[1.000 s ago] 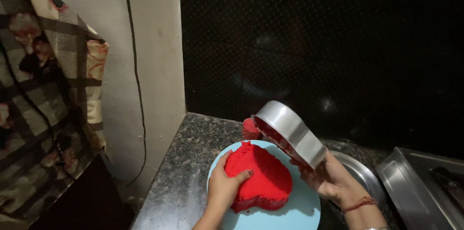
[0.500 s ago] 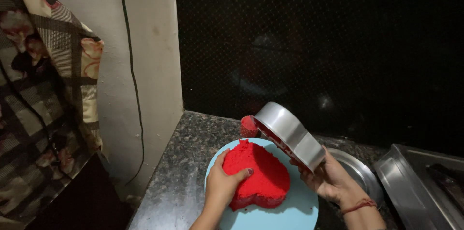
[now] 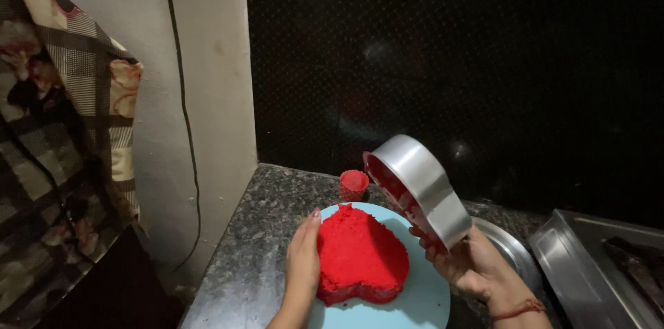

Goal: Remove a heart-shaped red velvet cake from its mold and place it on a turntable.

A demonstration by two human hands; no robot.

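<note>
I have the cake (image 3: pixel 361 254) out on the plate (image 3: pixel 423 286), left hand (image 3: pixel 302 260) flat against its nine o'clock side, right hand (image 3: pixel 465 265) clamped on the lifted tin (image 3: pixel 420 185), not yet set down.

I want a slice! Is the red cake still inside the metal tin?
No, the red heart cake sits on the blue plate, while the right hand holds the tin lifted off.
</note>
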